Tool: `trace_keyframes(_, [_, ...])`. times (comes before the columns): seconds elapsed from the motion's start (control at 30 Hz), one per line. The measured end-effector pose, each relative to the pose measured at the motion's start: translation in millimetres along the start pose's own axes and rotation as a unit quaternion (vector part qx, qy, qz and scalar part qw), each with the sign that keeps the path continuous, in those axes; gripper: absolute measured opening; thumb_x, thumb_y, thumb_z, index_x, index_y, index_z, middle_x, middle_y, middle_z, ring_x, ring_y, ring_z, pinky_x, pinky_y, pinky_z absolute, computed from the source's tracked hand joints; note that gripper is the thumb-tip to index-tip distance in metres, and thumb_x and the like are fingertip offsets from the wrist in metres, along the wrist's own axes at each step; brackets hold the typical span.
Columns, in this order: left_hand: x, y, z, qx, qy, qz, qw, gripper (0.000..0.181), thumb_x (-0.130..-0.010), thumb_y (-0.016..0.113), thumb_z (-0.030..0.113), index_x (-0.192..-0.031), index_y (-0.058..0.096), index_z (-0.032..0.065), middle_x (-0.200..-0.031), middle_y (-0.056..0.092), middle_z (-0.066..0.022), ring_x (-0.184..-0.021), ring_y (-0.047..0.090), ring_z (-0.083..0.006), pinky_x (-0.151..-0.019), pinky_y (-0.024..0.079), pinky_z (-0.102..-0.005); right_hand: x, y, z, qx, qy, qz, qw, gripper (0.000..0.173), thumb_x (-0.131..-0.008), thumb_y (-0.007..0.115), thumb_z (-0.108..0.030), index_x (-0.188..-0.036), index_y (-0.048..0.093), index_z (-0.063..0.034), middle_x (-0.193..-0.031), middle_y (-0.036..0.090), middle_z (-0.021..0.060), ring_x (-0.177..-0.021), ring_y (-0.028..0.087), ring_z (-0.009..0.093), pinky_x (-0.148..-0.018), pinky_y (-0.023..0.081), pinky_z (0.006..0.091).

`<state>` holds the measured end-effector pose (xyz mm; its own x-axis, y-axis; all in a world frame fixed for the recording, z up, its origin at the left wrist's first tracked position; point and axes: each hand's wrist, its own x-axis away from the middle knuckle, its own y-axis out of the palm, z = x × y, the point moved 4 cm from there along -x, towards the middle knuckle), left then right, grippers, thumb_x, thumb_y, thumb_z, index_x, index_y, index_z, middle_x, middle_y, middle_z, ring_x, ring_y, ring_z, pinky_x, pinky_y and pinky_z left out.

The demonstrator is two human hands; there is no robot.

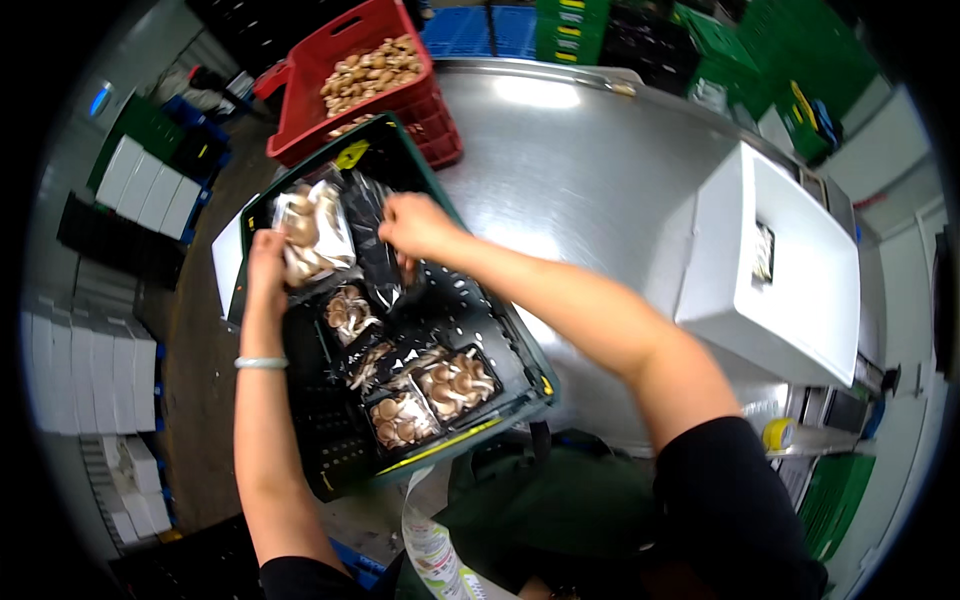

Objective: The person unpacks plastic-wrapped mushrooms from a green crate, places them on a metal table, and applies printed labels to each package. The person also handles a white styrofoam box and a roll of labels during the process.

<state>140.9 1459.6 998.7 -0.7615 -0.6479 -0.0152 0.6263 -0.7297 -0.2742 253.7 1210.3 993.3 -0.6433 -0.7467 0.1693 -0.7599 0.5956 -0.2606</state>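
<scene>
My left hand [267, 262] grips the side of a film-wrapped tray of mushrooms [319, 229] above the far left part of a dark green plastic crate [517, 352]. Beside it, my right hand [420, 225] pinches the edge of a black plastic-wrapped tray [367, 225]; its contents do not show. Nearer me in the crate lie more mushroom packs: one in the middle [349, 313], one at the near edge [403, 418], and one to its right [456, 382]. Loose-looking mushroom stems show between them under shiny film.
Behind the crate stands a red plastic crate [442, 124] with many brown mushrooms [375, 71]. At the right of the steel table [585, 165] a white foam box [802, 315] holds a small pack [763, 251]. A yellow tape roll [778, 433] lies near the right edge. A label strip [435, 551] hangs before me.
</scene>
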Motion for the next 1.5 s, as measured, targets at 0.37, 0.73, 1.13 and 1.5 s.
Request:
trace_keyframes(0.37, [176, 304, 124, 0.002, -0.012, -0.382, 0.924, 0.017, -0.101, 0.052, 0.025, -0.096, 0.058, 0.0086, -0.085, 0.053, 0.0029, -0.080, 0.049, -0.0067, -0.078, 0.041, -0.0217, 410, -214, 82, 0.451, -0.217, 0.086, 0.862, 0.030, -0.073, 0.060, 0.002, -0.100, 0.053, -0.0090, -0.084, 0.051, 0.0090, -0.071, 0.059, 0.026, -0.053, 0.048, 0.0365])
trace_keyframes(0.73, [274, 478, -54, -0.249, -0.221, -0.526, 0.783, 0.027, -0.102, 0.048, 0.031, -0.109, 0.048, 0.0047, -0.106, 0.054, -0.0112, -0.097, 0.054, -0.0208, -0.085, 0.049, -0.0388, 505, -185, 271, 0.665, -0.244, 0.054, 0.704, 0.026, -0.076, 0.059, -0.014, -0.102, 0.058, -0.0125, -0.099, 0.056, 0.0017, -0.078, 0.058, 0.018, -0.062, 0.052, 0.0262])
trace_keyframes(1.13, [318, 476, -128, -0.375, -0.063, -0.517, 0.767, 0.053, -0.085, 0.064, 0.019, -0.130, 0.044, -0.0008, -0.110, 0.062, -0.0196, -0.106, 0.059, -0.0312, -0.088, 0.052, -0.0405, 503, -123, 394, 0.163, 0.292, 0.348, 0.876, 0.033, -0.090, 0.061, -0.027, -0.107, 0.055, 0.0013, -0.086, 0.065, 0.0251, -0.079, 0.063, 0.044, -0.070, 0.050, 0.0486])
trace_keyframes(1.5, [182, 197, 139, -0.244, 0.297, -0.239, 0.892, 0.039, -0.091, 0.063, 0.021, -0.126, 0.059, 0.0035, -0.121, 0.064, -0.0136, -0.108, 0.064, -0.0238, -0.091, 0.051, -0.0356, 402, -155, 202, 0.226, 0.094, 0.326, 0.913, 0.029, -0.089, 0.063, -0.006, -0.118, 0.061, -0.0010, -0.095, 0.069, 0.0123, -0.082, 0.066, 0.019, -0.075, 0.052, 0.0315])
